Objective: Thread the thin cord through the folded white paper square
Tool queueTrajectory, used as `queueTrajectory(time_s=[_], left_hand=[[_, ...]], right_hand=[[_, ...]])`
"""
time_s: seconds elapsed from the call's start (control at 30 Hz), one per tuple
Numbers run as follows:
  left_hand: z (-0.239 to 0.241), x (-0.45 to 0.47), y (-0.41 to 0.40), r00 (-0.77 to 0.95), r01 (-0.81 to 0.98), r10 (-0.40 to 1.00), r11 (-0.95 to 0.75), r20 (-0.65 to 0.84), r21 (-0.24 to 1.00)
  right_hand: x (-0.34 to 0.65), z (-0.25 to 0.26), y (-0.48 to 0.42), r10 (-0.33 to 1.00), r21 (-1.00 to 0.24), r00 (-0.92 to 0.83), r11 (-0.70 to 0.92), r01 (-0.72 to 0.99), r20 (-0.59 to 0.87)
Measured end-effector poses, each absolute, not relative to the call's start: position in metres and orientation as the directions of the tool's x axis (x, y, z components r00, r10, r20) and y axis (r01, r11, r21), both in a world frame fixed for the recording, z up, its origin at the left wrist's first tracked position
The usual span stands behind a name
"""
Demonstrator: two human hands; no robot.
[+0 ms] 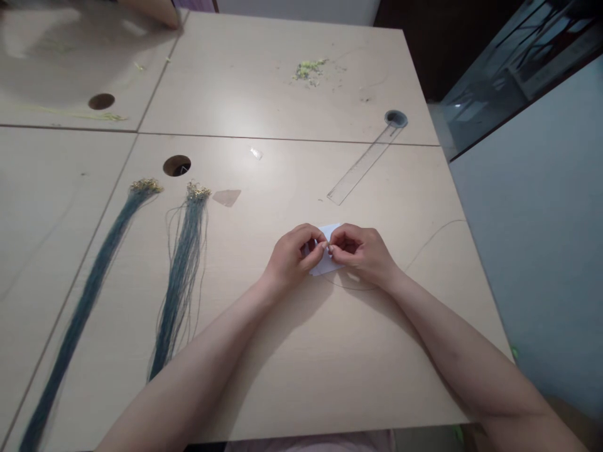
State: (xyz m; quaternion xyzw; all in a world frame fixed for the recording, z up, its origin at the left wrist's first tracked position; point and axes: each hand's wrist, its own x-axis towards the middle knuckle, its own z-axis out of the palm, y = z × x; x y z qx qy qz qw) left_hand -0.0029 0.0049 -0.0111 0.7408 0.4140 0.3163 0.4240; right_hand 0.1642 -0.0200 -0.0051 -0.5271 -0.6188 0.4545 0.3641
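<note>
On my feed, left hand (pixel 296 254) and right hand (pixel 366 252) pinched closed, on what I couldn't tell; right-wrist drag risked snagging the thin, dark, curved cord (pixel 354 289) running toward 2 o'clock.

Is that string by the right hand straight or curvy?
Curvy: the string bows below the white paper, and past the right hand it bends toward the table's edge.

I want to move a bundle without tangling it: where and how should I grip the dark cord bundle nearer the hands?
I'd pinch the bundle just below its metal ends, coming from above and the right. The strands gather closely there; lower down, some splay loosely, and the left forearm hides the part beyond.
</note>
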Motion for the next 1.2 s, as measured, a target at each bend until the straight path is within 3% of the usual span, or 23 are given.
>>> queueTrajectory(time_s=[1.2], left_hand=[[-0.0094,-0.0027,0.0051,0.449,0.382,0.888,-0.291,0.099,0.877]], right_hand=[[0.1642,-0.0099,-0.0218,0.987,-0.963,-0.147,-0.029,0.268,-0.07]])
